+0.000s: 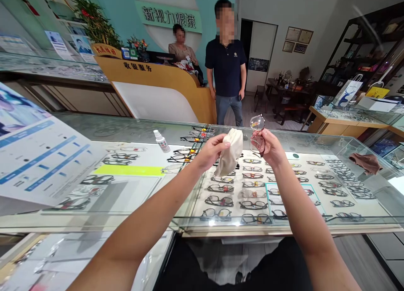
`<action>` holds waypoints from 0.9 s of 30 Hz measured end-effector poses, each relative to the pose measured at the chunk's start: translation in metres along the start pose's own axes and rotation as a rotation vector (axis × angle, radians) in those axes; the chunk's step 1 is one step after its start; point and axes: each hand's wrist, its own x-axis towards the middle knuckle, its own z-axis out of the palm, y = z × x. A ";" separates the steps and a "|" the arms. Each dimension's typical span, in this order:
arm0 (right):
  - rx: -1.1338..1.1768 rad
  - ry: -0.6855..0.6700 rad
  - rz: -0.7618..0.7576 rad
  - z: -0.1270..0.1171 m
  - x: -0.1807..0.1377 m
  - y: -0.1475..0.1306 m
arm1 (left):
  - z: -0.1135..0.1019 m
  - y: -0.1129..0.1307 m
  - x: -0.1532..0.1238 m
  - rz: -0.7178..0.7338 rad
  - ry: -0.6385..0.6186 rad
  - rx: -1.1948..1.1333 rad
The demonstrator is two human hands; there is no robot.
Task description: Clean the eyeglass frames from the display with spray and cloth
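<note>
My left hand (211, 151) pinches a cream cleaning cloth (230, 153), which hangs down above the glass counter. Just to its right, my right hand (270, 148) grips a pair of glasses (258, 133) with a dark red frame, held upright with one lens above the other. Cloth and glasses are close but apart. Both hands hover over the glass display case (189, 131), whose trays hold several rows of spectacle frames (252, 190).
A small white spray bottle (162, 140) lies on the glass left of my hands. A brown cloth (366, 162) rests at the far right. A poster (38, 156) covers the left counter. One person stands beyond the case (226, 63); another sits behind the wooden reception desk (158, 80).
</note>
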 end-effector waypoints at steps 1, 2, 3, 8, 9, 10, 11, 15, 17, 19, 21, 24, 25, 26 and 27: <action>-0.010 0.000 0.001 0.003 -0.001 0.001 | 0.001 -0.001 -0.001 0.015 -0.018 0.038; -0.023 0.004 0.003 0.006 -0.002 0.003 | 0.002 -0.002 -0.001 0.033 -0.036 0.070; -0.040 0.010 0.001 0.009 -0.003 0.005 | 0.003 -0.003 -0.002 0.054 -0.054 0.096; -0.184 0.059 -0.099 0.018 -0.005 0.016 | 0.006 -0.010 -0.002 0.178 -0.150 0.200; -0.204 0.062 -0.118 0.019 -0.005 0.018 | 0.006 -0.012 -0.001 0.200 -0.172 0.216; -0.215 0.062 -0.129 0.019 -0.004 0.019 | 0.006 -0.013 -0.001 0.220 -0.190 0.227; -0.218 0.060 -0.134 0.019 -0.004 0.021 | 0.006 -0.015 0.000 0.235 -0.206 0.229; -0.228 0.055 -0.136 0.019 -0.004 0.026 | 0.006 -0.021 0.001 0.236 -0.234 0.179; -0.247 0.068 -0.150 0.019 -0.004 0.027 | 0.005 -0.023 0.001 0.228 -0.232 0.155; -0.266 0.088 -0.167 0.019 -0.004 0.028 | 0.005 -0.024 0.001 0.228 -0.223 0.169; -0.266 0.111 -0.176 0.019 -0.004 0.029 | 0.005 -0.024 0.000 0.207 -0.212 0.209; -0.234 0.142 -0.169 0.021 -0.005 0.029 | 0.007 -0.022 -0.003 0.139 -0.223 0.223; -0.226 0.146 -0.163 0.021 -0.006 0.029 | 0.008 -0.022 -0.004 0.126 -0.235 0.217; -0.223 0.146 -0.158 0.022 -0.006 0.029 | 0.009 -0.022 -0.004 0.125 -0.246 0.214; -0.225 0.143 -0.154 0.023 -0.007 0.030 | 0.011 -0.022 -0.005 0.134 -0.252 0.217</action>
